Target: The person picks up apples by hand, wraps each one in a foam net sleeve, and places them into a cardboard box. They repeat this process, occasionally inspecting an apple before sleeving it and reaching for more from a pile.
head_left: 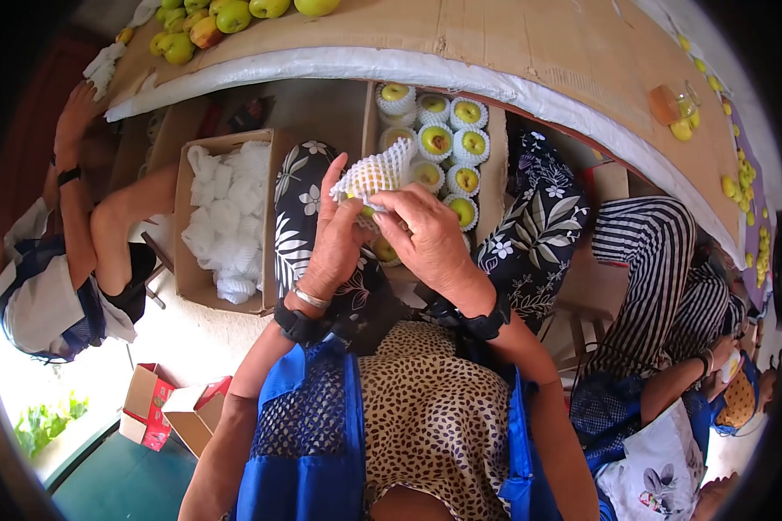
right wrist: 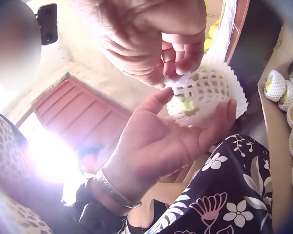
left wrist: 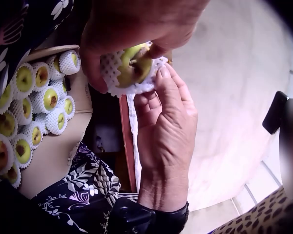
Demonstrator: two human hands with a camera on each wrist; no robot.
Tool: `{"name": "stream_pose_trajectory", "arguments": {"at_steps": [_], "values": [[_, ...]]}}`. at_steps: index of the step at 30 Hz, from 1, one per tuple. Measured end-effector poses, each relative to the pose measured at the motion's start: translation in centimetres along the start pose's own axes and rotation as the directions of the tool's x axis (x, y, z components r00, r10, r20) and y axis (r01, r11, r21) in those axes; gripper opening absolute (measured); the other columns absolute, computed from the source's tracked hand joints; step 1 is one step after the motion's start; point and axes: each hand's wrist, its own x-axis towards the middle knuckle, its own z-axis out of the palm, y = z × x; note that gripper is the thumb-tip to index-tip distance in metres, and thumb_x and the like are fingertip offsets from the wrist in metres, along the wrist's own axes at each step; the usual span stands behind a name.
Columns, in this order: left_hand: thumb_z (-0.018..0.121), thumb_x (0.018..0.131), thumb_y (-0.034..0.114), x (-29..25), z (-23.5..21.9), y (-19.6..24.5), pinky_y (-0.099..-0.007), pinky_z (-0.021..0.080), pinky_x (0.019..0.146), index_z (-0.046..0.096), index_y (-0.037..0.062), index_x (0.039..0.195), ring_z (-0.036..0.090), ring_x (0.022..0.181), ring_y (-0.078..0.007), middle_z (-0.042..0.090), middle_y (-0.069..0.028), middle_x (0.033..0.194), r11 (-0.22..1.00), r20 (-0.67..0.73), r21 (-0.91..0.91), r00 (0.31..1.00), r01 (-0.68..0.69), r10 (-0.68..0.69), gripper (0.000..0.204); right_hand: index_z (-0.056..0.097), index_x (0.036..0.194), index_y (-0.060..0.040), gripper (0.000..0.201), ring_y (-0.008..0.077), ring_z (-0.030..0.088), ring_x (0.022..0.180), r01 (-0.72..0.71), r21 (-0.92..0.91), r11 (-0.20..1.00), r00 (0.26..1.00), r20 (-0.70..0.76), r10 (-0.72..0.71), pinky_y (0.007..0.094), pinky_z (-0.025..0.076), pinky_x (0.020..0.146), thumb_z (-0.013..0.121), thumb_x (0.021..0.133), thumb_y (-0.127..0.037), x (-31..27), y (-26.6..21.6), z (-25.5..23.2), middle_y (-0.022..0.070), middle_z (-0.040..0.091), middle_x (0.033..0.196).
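In front of my lap, a yellow-green apple (left wrist: 132, 66) sits partly inside a white foam net sleeve (head_left: 382, 172). My left hand (head_left: 334, 247) holds the sleeved apple, thumb and fingers on either side of it. At the sleeve's edge, near the apple's exposed end, my right hand (head_left: 430, 234) pinches the foam mesh between thumb and fingers. In the right wrist view the net (right wrist: 205, 95) is stretched over the fruit. Below the hands, an open carton (head_left: 493, 165) holds rows of sleeved apples (head_left: 435, 139).
A cardboard box (head_left: 182, 217) of loose white foam sleeves (head_left: 230, 208) stands to the left. Ahead is a cardboard-covered table (head_left: 495, 43) with bare apples (head_left: 233, 17) and a glass jug (head_left: 669, 104). Other people sit on both sides. Red cartons (head_left: 148, 404) lie behind left.
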Motion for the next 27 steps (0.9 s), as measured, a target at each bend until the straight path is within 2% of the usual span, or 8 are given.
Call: {"name": "stream_pose_trajectory", "arguments": {"at_steps": [7,8,11,15,17,19,25,27], "values": [[0.042,0.091,0.015,0.5,-0.8,-0.7,-0.0375,0.044,0.093,0.027,0.0098,0.132,0.048,0.113,-0.0241,0.045,-0.0111,0.126,0.990,-0.045,-0.067,0.991,-0.126,0.124,0.044,0.058,0.101,-0.0029,0.028,0.0142,0.061,0.064,-0.175,0.406,0.897,0.982,0.134,0.131,0.0255,0.048,0.055,0.067,0.075,-0.006,-0.2,-0.2,-0.5,0.0075,0.059,0.082],[0.041,0.087,0.011,0.4,-0.8,-0.4,-0.0374,0.050,0.083,0.028,0.0119,0.129,0.052,0.108,-0.0248,0.046,-0.0111,0.121,0.992,-0.089,-0.070,0.991,-0.101,0.095,0.044,0.058,0.104,-0.0028,0.031,0.0088,0.059,0.061,-0.125,0.399,0.908,0.991,0.093,0.096,0.0216,0.047,0.052,0.068,0.076,-0.006,-0.4,-0.1,-0.7,0.0050,0.060,0.082],[0.042,0.086,0.010,0.6,-1.3,-0.7,-0.0380,0.051,0.081,0.027,0.0121,0.130,0.052,0.107,-0.0250,0.047,-0.0112,0.120,0.991,-0.131,-0.016,0.983,-0.132,0.129,0.046,0.048,0.115,-0.0051,0.054,0.0222,0.059,0.091,-0.152,0.118,0.981,0.986,-0.053,0.159,0.0320,0.048,0.075,0.074,0.068,-0.012,0.0,0.3,-1.8,0.0136,0.055,0.103],[0.047,0.081,-0.001,0.3,0.0,-0.7,-0.0287,0.047,0.083,0.033,0.0090,0.127,0.052,0.102,-0.0182,0.048,-0.0088,0.114,0.966,-0.050,0.198,0.983,-0.165,0.178,0.049,0.039,0.121,-0.0029,0.068,0.0299,0.052,0.103,-0.259,0.174,0.950,0.962,-0.041,0.270,0.0383,0.044,0.085,0.076,0.065,-0.015,-0.8,2.2,0.7,0.0175,0.051,0.111],[0.051,0.080,-0.001,0.3,0.1,-1.0,-0.0324,0.040,0.092,0.038,0.0053,0.126,0.051,0.103,-0.0228,0.048,-0.0118,0.114,0.708,0.089,0.630,0.936,-0.318,0.341,0.048,0.037,0.121,-0.0012,0.069,0.0316,0.053,0.102,-0.234,0.178,0.956,0.966,-0.068,0.249,0.0391,0.044,0.085,0.076,0.066,-0.015,-0.8,2.9,1.4,0.0180,0.051,0.110],[0.052,0.085,0.006,0.1,0.3,0.0,-0.0311,0.040,0.092,0.034,0.0043,0.129,0.050,0.106,-0.0205,0.050,-0.0103,0.117,0.425,0.267,0.791,0.874,-0.440,0.407,0.047,0.038,0.120,-0.0007,0.066,0.0249,0.054,0.101,-0.255,0.365,0.895,0.955,-0.047,0.291,0.0349,0.045,0.084,0.076,0.067,-0.013,-1.2,3.6,1.8,0.0161,0.052,0.111],[0.054,0.082,0.007,-0.3,1.2,0.8,-0.0406,0.046,0.083,0.041,0.0011,0.116,0.052,0.102,-0.0408,0.043,-0.0233,0.126,0.356,0.288,0.821,0.862,-0.446,0.416,0.037,0.037,0.121,0.0009,0.060,0.0154,0.051,0.101,-0.304,0.601,0.739,0.925,-0.001,0.381,0.0282,0.044,0.085,0.071,0.072,-0.006,-1.4,3.7,1.1,0.0099,0.050,0.112],[0.055,0.079,0.004,-0.7,1.4,0.8,-0.0396,0.049,0.072,0.044,0.0026,0.105,0.057,0.088,-0.0388,0.045,-0.0209,0.124,0.387,0.190,0.850,0.893,-0.357,0.407,0.029,0.036,0.121,0.0005,0.060,0.0146,0.051,0.101,-0.299,0.664,0.686,0.915,-0.005,0.403,0.0278,0.044,0.086,0.070,0.072,-0.005,-1.5,3.8,1.2,0.0091,0.050,0.111]]}}
